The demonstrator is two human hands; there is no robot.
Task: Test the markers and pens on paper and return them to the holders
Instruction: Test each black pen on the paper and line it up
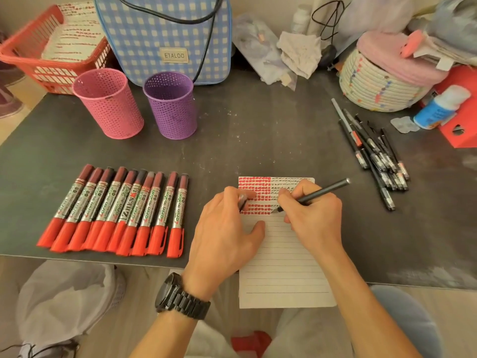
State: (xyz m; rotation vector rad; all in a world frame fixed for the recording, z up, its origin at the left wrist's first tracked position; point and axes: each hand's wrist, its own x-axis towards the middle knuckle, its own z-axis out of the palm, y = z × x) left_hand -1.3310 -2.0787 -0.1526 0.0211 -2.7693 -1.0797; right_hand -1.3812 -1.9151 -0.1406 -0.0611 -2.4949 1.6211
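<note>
a slim black pen (pixel 317 193) is gripped in the right hand (pixel 313 218), the thumb and forefingers being curled round its lower barrel. its tip is set on a lined white sheet of paper (pixel 284 270), just at the right end of the lowest row of red marks. the upper left of the sheet is filled with rows of red dashes and the upper right with small black scribbles. the sheet is laid at the near edge of a dark grey table (pixel 245 140) and overhangs it. it is pressed down by the left hand (pixel 227 228), the thumb being spread on the unmarked lines, while a small dark object (pixel 242 201) is pinched between the curled fingers; what it is cannot be told. a black wristwatch (pixel 180 297) is worn on the left wrist. to the left, ten red-capped silver markers (pixel 116 210) are laid side by side in a row, caps towards the near edge. behind them a pink perforated metal holder (pixel 109 103) and a purple perforated metal holder (pixel 170 104) are stood upright, side by side. well to the right, a pile of black pens (pixel 379 156) is heaped on the table.
</note>
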